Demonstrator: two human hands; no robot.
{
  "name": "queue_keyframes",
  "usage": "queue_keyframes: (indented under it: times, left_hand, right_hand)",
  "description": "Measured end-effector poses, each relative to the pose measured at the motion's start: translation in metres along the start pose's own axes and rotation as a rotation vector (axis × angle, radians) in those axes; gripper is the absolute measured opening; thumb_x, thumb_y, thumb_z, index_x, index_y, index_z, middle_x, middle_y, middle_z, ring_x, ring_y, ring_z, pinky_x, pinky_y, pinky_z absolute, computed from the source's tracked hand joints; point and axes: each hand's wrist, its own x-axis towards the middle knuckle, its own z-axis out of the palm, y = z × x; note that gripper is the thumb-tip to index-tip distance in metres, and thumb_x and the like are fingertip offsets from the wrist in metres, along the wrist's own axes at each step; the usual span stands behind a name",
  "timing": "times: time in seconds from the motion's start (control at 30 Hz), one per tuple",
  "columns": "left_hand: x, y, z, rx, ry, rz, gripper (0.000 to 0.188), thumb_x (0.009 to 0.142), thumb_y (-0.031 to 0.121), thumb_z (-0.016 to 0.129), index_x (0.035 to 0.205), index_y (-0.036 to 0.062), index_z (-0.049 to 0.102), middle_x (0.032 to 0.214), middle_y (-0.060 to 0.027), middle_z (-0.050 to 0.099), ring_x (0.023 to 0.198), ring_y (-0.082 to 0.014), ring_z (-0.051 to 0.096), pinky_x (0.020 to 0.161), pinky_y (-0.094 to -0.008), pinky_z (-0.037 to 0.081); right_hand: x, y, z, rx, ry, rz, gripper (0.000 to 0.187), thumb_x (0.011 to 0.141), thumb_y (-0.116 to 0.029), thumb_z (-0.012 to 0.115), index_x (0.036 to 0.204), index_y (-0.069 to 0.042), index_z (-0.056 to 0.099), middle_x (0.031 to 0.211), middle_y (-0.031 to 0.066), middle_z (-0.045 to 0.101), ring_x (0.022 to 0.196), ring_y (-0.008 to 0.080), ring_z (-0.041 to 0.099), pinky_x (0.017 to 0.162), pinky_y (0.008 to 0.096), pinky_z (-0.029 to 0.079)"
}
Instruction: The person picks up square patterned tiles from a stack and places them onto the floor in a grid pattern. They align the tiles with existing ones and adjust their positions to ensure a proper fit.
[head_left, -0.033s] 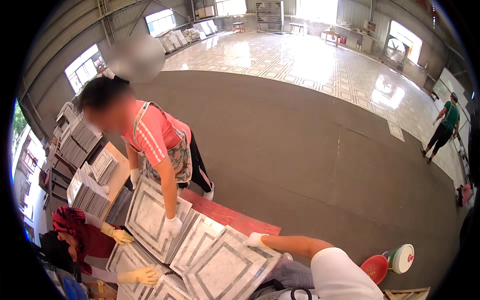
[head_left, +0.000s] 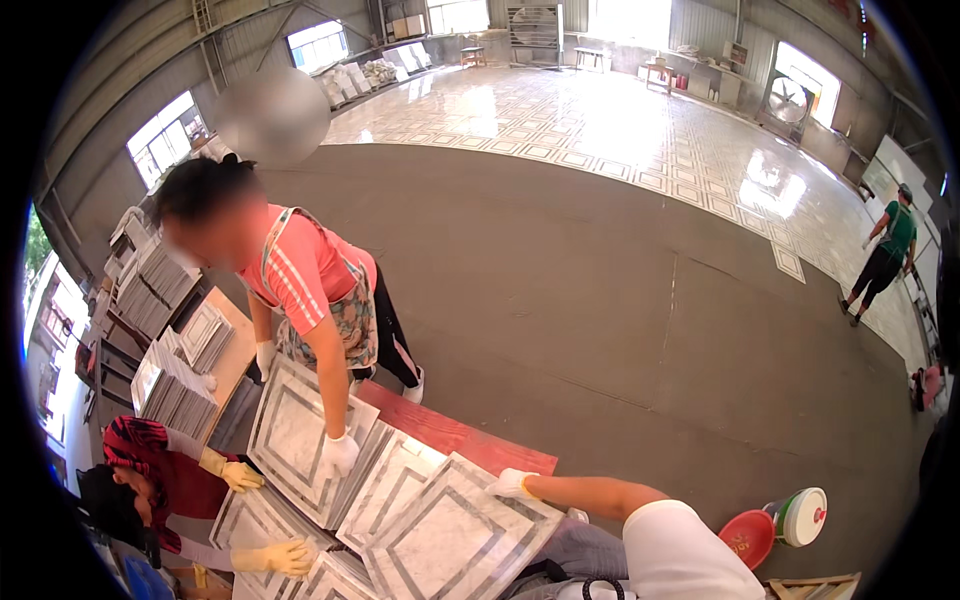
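The tile [head_left: 455, 530] is veined white with grey square bands, the board [head_left: 462, 436] red

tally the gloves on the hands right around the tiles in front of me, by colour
white gloves: 3 (one on your right hand, two on the co-worker in pink)
yellow gloves: 2 (both on the co-worker in dark red)
total: 5 in view; your left hand does not show

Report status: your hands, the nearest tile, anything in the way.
Right hand white-gloved, on edge of front patterned tile; left hand out of view. Front tile partly hides tiles behind. Possible obstruction: co-worker's white-gloved hand on neighbouring tile.
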Motion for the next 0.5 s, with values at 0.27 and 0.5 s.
queue_keyframes:
  times: [0.27, 0.5]
  left_hand:
    - [-0.088, -0.025, 0.023, 0.025, -0.237, 0.017, 0.038, 0.086, 0.016, 0.051, 0.118, -0.0024, 0.055, 0.106, -0.0113, 0.063, 0.097, -0.0182, 0.061, 0.083, -0.0310, 0.052]
    - [-0.106, -0.014, 0.123, -0.174, -0.655, -0.066, 0.044, 0.080, 0.008, 0.056, 0.123, -0.0015, 0.051, 0.108, -0.0084, 0.064, 0.094, -0.0169, 0.063, 0.082, -0.0314, 0.052]
  right_hand:
    - [-0.105, 0.089, -0.075, 0.253, 0.260, -0.119, 0.061, 0.076, -0.051, 0.065, 0.101, 0.005, 0.065, 0.102, 0.0212, 0.065, 0.096, 0.0292, 0.063, 0.083, 0.0366, 0.046]
    - [-0.194, 0.190, -0.137, 0.660, 0.659, -0.357, 0.032, 0.078, -0.022, 0.072, 0.094, 0.003, 0.060, 0.083, 0.0044, 0.063, 0.075, 0.0105, 0.056, 0.069, 0.0259, 0.047]
